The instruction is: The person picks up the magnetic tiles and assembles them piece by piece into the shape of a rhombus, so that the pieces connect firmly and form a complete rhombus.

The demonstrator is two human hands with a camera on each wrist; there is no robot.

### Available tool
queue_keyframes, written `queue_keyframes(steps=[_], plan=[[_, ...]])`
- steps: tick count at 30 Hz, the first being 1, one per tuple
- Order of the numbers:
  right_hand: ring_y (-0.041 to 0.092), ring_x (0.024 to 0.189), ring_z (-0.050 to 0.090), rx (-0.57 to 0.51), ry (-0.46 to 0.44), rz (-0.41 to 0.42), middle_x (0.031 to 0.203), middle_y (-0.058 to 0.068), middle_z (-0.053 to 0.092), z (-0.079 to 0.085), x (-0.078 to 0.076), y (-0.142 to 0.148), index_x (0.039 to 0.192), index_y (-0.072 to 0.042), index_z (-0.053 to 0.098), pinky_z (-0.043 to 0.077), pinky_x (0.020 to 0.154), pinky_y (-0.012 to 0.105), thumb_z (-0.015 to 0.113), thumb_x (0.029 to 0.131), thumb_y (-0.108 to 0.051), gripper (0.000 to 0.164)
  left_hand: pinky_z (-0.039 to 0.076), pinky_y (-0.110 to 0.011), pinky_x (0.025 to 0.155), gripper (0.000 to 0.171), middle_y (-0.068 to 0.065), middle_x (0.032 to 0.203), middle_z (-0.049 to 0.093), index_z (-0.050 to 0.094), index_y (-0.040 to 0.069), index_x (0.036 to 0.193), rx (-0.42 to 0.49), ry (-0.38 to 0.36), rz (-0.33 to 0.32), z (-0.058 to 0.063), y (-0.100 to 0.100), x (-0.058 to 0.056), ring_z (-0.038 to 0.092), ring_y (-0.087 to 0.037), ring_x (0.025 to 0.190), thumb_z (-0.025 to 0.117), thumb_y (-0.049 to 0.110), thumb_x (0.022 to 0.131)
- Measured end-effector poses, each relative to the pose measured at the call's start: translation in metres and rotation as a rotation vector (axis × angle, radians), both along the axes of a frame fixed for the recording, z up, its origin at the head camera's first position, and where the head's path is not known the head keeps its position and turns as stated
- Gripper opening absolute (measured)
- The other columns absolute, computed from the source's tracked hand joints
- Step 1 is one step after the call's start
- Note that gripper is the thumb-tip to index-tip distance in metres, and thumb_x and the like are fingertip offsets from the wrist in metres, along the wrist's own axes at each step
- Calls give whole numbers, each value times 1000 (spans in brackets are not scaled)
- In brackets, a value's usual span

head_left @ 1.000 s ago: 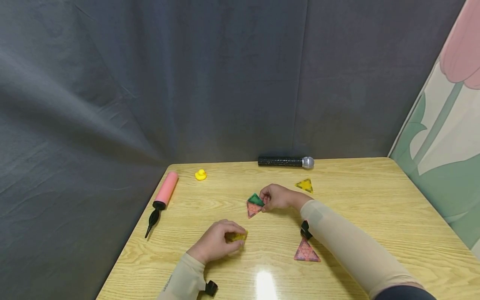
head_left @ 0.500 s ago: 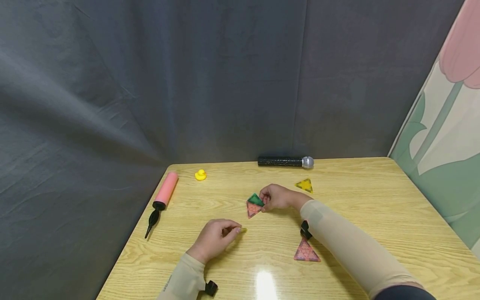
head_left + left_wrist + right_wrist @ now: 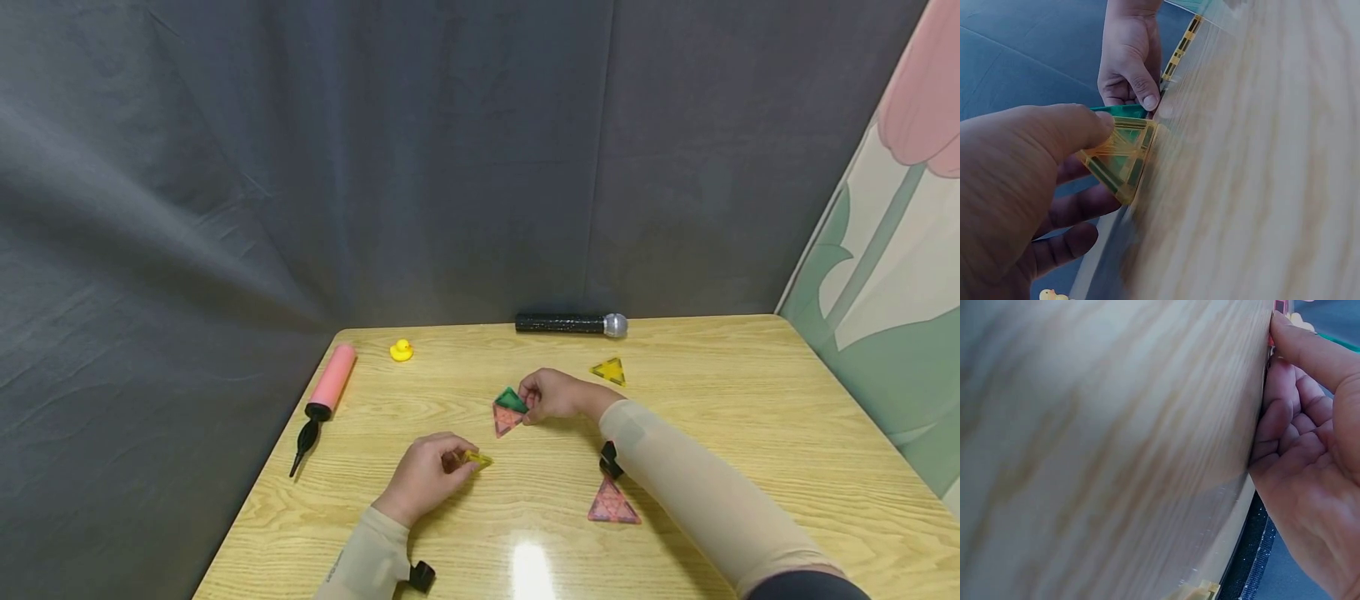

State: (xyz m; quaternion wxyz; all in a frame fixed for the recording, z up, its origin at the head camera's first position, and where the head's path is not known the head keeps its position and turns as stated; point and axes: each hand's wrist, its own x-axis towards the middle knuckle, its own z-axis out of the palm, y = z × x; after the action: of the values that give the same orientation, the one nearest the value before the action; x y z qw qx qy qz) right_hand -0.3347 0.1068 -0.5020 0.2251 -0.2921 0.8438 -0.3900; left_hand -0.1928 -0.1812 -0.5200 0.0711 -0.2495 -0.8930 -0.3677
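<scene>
My left hand (image 3: 429, 475) pinches a yellow translucent triangular magnetic tile (image 3: 1125, 153) between thumb and fingers, tilted just above the table. Farther ahead, my right hand (image 3: 553, 393) has its thumb and curled fingers at the right edges of two tiles set side by side. One is a green triangular magnetic tile (image 3: 512, 400), the other a pink triangular magnetic tile (image 3: 506, 420) nearer to me. In the right wrist view the right thumb (image 3: 1310, 350) covers most of these tiles. Their right ends are hidden by the right hand in the head view.
Another pink triangular tile (image 3: 613, 503) lies under the right forearm's near side. A second yellow triangular tile (image 3: 611, 371) lies beyond the right wrist. Along the back are a black microphone (image 3: 562, 322) and a rubber duck (image 3: 402, 350); a pink hand pump (image 3: 332, 379) lies at the left edge.
My left hand has turned the yellow tile: its face showed under the fingers, then it stood nearly edge-on, and now it sticks out past the fingertips. The right hand stays in place.
</scene>
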Motion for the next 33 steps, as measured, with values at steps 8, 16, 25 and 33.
queue_keyframes(steps=[8,16,25,33], plan=[[13,71,51,13,14,6,78,-1,58,0,-1,0,93,-6,70,44,65,29,86,86,-5,18,57,-25,66,16,17,90,68,77,26,104,55,-51,48,-2,-1,-2,64,-4,73,85,19,92],[13,71,51,13,-4,-4,78,-1,59,2,0,0,93,-8,70,45,66,29,86,87,-5,17,58,-27,65,17,15,83,68,74,24,96,148,-33,156,-3,-1,-10,65,-5,71,88,20,88],[13,72,51,9,-12,-9,79,-1,59,2,1,0,95,-7,70,45,66,29,85,88,-6,16,60,-25,69,15,8,87,71,77,16,103,257,-27,274,-1,0,-18,68,-9,77,85,14,90],[13,72,51,-11,-11,-19,78,0,59,0,1,-1,94,-7,70,45,66,29,85,87,-6,17,61,-26,71,16,6,88,71,77,12,104,272,-43,300,1,0,-23,68,-11,79,82,6,91]])
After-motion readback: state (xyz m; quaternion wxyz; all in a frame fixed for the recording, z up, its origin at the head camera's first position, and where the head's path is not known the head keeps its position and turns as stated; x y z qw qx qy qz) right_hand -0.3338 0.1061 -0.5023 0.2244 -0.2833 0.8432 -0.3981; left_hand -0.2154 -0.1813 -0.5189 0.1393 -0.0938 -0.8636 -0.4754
